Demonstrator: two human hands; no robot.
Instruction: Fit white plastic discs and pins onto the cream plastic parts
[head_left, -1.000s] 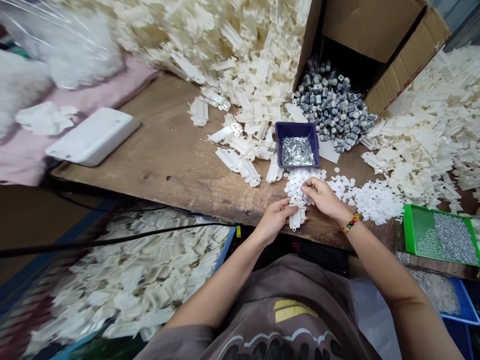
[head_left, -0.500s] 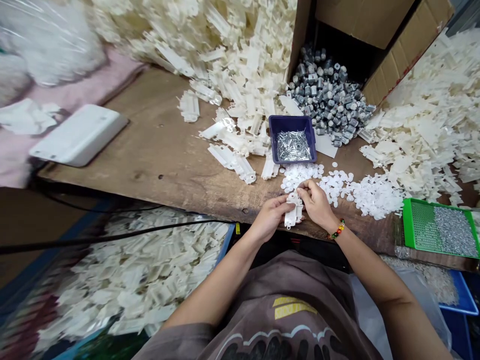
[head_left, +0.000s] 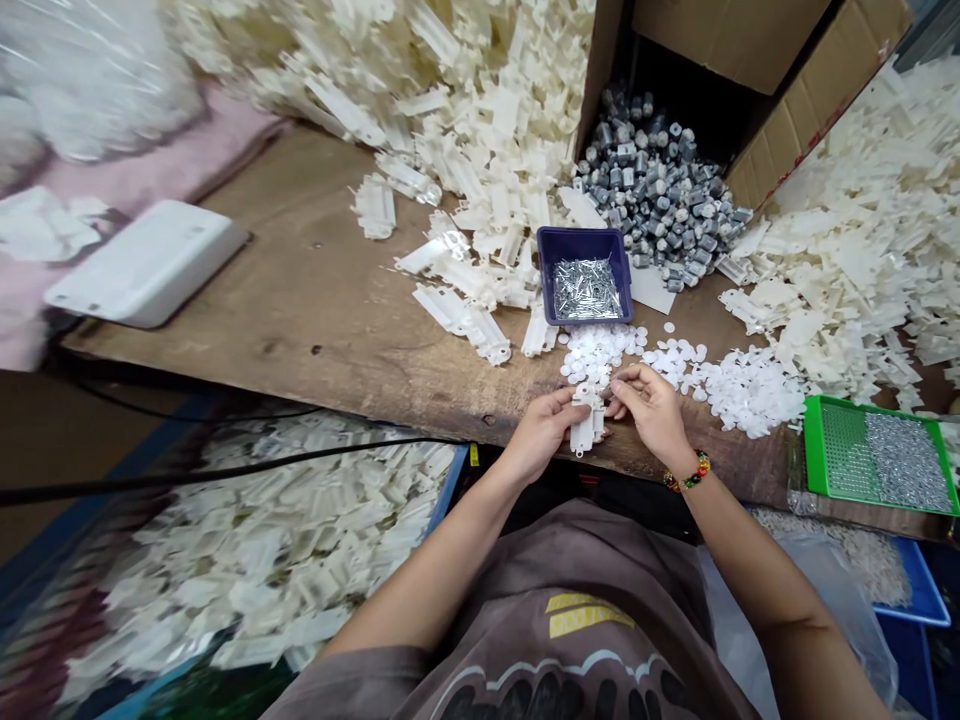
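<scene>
Near the table's front edge, my left hand [head_left: 545, 432] is closed on a white plastic bracket [head_left: 587, 420], its thumb lying across the part. Just to the right is my right hand [head_left: 651, 415], with thumb and forefinger pinched together close to the bracket's upper right side; whatever they hold is too small to make out. Small white plastic discs [head_left: 600, 350] lie loose just beyond the bracket. Behind them stands a dark purple tray [head_left: 544, 285] of thin metal pins [head_left: 589, 290].
Heaps of white plastic parts [head_left: 517, 140] cover the back and right of the table [head_left: 292, 260]. Grey cylindrical pieces [head_left: 667, 190] spill from a cardboard box [head_left: 795, 110]. A green basket [head_left: 817, 450] of small metal bits sits right, a white case [head_left: 150, 262] left. A black cable [head_left: 300, 468] crosses below.
My right hand has drawn back slightly to the right from the top of the bracket. My left hand stays in place, holding the bracket.
</scene>
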